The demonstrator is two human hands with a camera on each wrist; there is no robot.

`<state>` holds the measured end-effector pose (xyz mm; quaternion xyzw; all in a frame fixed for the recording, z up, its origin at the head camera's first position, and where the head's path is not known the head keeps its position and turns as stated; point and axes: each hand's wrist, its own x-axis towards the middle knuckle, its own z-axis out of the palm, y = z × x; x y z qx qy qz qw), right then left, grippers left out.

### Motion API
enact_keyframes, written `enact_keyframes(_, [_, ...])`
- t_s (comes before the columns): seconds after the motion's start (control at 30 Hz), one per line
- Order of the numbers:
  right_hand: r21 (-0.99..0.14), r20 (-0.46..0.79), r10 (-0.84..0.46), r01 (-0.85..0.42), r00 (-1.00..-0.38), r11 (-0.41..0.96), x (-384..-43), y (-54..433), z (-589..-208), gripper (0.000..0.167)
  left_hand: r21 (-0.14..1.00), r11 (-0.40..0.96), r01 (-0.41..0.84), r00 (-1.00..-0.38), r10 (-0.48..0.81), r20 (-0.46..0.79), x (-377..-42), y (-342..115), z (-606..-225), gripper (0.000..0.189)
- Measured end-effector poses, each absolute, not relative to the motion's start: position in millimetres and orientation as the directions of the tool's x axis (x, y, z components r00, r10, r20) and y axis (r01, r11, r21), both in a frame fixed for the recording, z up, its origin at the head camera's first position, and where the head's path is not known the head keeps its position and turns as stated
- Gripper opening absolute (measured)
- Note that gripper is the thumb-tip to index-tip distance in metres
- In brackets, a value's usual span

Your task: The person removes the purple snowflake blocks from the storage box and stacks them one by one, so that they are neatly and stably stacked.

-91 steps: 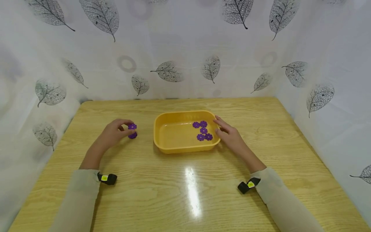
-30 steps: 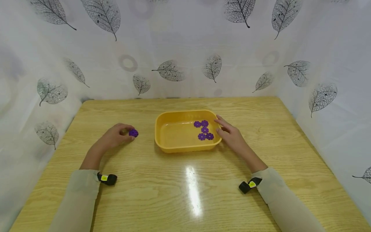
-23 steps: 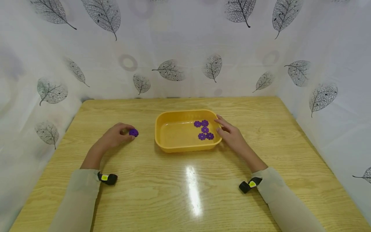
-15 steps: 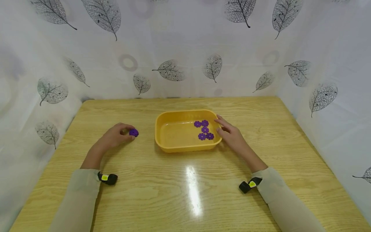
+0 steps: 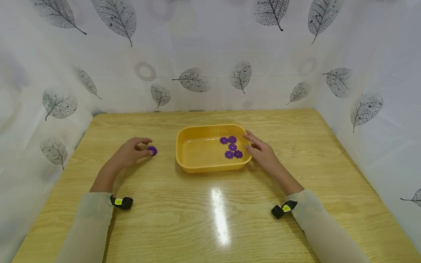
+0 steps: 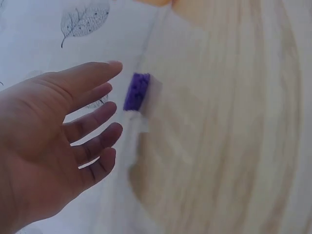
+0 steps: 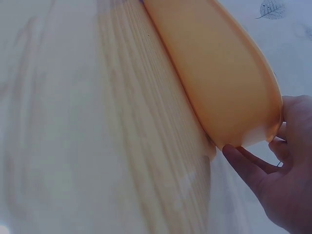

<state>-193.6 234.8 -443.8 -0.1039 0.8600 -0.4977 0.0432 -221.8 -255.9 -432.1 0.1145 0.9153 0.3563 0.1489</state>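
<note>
On the table's left side a short stack of purple flower-shaped discs [image 5: 152, 150] stands by my left hand [image 5: 133, 150]. In the left wrist view the thumb and fingers of the left hand [image 6: 73, 117] are loosely extended, with a gap between them and the purple stack [image 6: 136, 92]. At the right end of the yellow plastic basin [image 5: 197, 169], my right hand [image 5: 263, 153] holds its rim. The right wrist view shows the right hand [image 7: 287, 161] with fingers over the rim and against the outer wall of the basin [image 7: 219, 73]. Several purple flower discs [image 5: 232, 147] lie flat inside.
The wooden table [image 5: 184, 212] has a bright light reflection in front of the basin. White curtains with a leaf print [image 5: 210, 47] hang along the back and sides. Each wrist wears a black strap with a camera [image 5: 122, 203].
Three seconds ago my left hand held a purple disc over another. The disc came down onto the stack, then the fingers parted from it. My right hand stays at the basin.
</note>
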Motion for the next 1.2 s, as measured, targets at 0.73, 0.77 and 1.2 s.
enact_keyframes(0.73, [-0.88, 0.031, -0.212, -0.127, -0.977, 0.457, -194, 232, -444, 0.048, 0.762, 0.545, 0.35, -0.867, 0.497, 0.043, -226, -140, -396, 0.05])
enact_keyframes(0.77, [-0.879, 0.029, -0.212, -0.126, -0.977, 0.459, -194, 232, -444, 0.048, 0.763, 0.537, 0.359, -0.859, 0.509, 0.045, -227, -134, -395, 0.049])
enact_keyframes(1.2, [-0.882, 0.025, -0.218, -0.124, -0.976, 0.455, -192, 233, -441, 0.048, 0.747, 0.523, 0.41, -0.76, 0.649, -0.037, -245, -62, -406, 0.049])
